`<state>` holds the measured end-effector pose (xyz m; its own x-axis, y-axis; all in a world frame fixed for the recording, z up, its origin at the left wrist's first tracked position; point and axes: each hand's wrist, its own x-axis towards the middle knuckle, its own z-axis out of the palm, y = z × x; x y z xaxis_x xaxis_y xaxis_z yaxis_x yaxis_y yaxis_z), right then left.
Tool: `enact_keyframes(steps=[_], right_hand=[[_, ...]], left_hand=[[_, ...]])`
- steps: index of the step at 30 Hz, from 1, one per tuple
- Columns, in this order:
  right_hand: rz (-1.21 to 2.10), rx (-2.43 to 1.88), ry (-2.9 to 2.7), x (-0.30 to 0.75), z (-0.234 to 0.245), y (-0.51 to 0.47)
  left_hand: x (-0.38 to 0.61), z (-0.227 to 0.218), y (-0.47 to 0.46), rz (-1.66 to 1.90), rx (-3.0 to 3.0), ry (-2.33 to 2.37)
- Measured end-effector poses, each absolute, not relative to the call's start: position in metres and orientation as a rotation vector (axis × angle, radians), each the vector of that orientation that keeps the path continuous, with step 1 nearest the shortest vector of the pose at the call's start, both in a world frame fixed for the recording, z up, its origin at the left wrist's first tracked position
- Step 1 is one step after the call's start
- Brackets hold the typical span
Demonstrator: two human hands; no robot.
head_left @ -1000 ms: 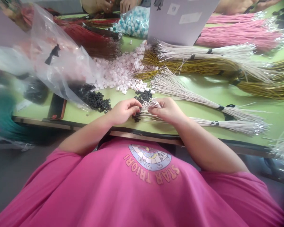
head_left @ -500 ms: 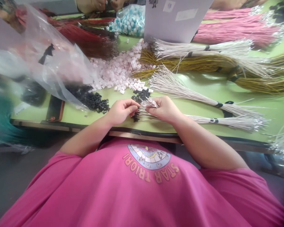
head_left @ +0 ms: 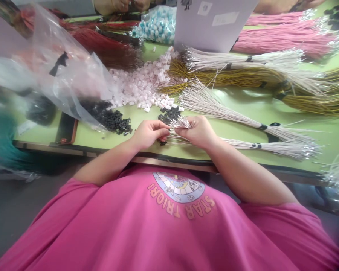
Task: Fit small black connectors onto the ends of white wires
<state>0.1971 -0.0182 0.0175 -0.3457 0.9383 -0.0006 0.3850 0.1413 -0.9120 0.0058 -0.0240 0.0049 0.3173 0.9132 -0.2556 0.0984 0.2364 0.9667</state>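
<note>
My right hand (head_left: 199, 131) is closed round the near ends of a bundle of thin white wires (head_left: 271, 146) that runs off to the right along the green table (head_left: 243, 109). My left hand (head_left: 149, 132) pinches its fingertips together against the wire tips, on something too small to make out. A few small black connectors (head_left: 171, 113) lie just beyond both hands, and some sit under my left fingers.
A heap of white connectors (head_left: 144, 84) and a heap of black ones (head_left: 113, 118) lie to the left, beside a clear plastic bag (head_left: 59, 71). White, mustard, pink and dark red wire bundles cover the far table. Another person's hands (head_left: 127, 4) work at the far edge.
My hands stay at the same spot. My left fingertips have closed in on the wire tips that my right hand holds. The view shifted slightly.
</note>
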Motion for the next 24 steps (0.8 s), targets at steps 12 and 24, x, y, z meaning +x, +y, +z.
enact_keyframes(steps=[12, 24], right_hand=[[1.189, -1.199, -1.748, 0.1965, 0.0152, -0.0194], [1.214, -1.137, -1.732, 0.1971, 0.0144, -0.0192]], left_hand=[[0.0084, 0.0025, -0.0209, 0.759, 1.154, 1.110], [0.0052, -0.0008, -0.0169, 0.799, 1.232, 0.978]])
